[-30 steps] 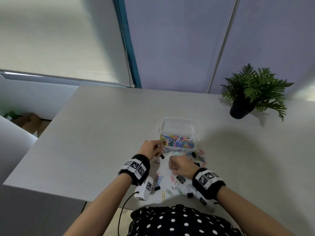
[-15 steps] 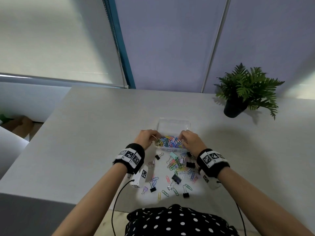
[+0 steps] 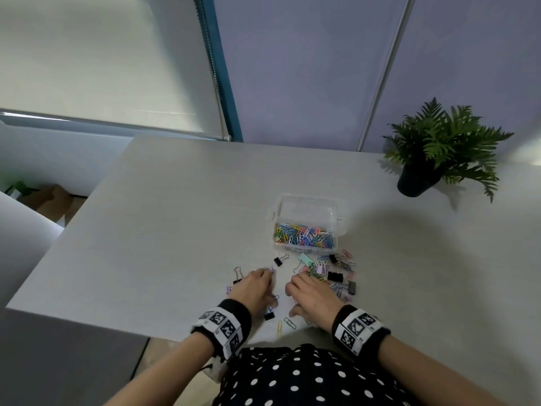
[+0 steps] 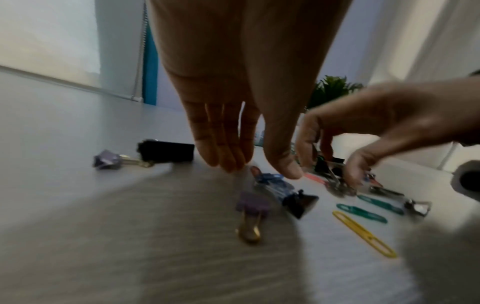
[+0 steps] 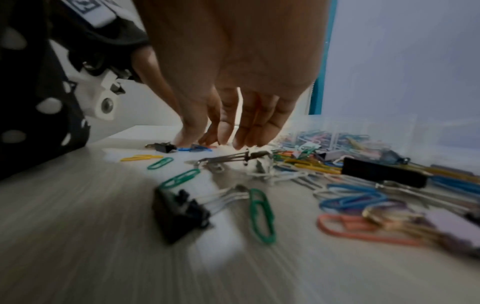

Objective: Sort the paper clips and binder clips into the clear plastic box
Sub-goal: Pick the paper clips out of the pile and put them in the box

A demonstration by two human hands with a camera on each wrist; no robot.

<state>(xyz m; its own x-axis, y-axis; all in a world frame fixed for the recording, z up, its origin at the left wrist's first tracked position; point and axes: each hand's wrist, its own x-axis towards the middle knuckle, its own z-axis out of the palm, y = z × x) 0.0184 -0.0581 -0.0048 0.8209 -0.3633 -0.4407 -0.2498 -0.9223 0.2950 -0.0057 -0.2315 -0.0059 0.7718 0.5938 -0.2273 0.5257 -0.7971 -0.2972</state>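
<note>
The clear plastic box [image 3: 306, 202] stands mid-table, its near half holding several coloured paper clips [image 3: 304, 236]. Loose paper clips and binder clips [image 3: 333, 273] lie scattered between the box and the table's near edge. My left hand [image 3: 270, 285] hovers palm down with straight fingers [image 4: 228, 162] just above a blue clip [image 4: 271, 181] and a purple binder clip [image 4: 253, 204]; it holds nothing. My right hand [image 3: 295, 294] reaches down with loosely curved fingers [image 5: 244, 142] over a silver-handled binder clip [image 5: 233, 158], and I see nothing gripped.
A potted fern [image 3: 439, 150] stands at the table's far right. The table's near edge [image 3: 117, 326] runs close behind both wrists. Yellow and green paper clips [image 3: 285, 325] lie by that edge. A black binder clip [image 5: 182, 211] sits beneath my right wrist.
Both hands have drawn back from the box rim toward me and dropped low over the scattered clips on the table.
</note>
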